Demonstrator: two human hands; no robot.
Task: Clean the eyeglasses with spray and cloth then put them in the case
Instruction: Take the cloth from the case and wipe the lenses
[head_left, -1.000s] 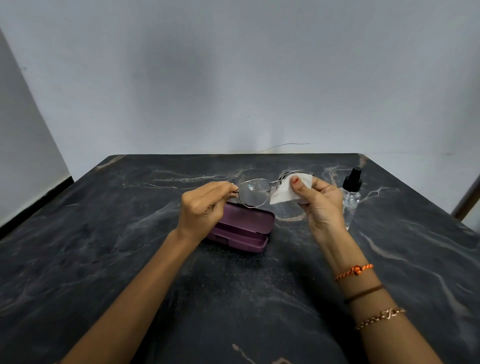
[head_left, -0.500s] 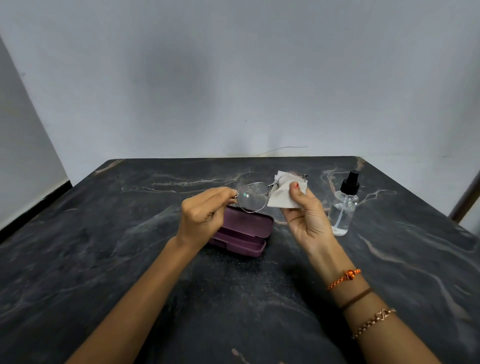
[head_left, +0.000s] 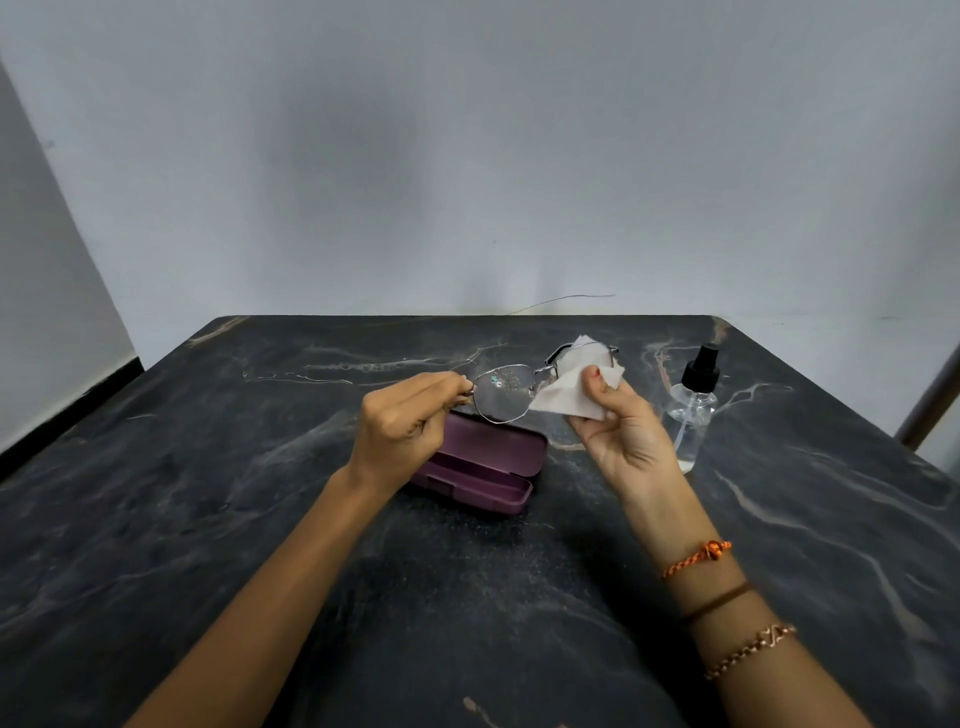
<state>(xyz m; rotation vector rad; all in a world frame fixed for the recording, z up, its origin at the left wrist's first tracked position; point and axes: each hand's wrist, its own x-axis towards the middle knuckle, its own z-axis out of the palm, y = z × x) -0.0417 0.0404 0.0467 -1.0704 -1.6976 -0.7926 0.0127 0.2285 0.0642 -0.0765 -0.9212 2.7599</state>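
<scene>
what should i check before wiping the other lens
1. Left hand grips glasses at the temple end: ok.
2. Right hand pinches cloth over the right lens: ok.
3. Left lens clean: not ok, droplets show on it.
4. Right lens clean: cannot tell, cloth covers it.
5. Case open on the table, under the glasses: ok.
6. Spray bottle upright, clear of the right hand: ok.
</scene>
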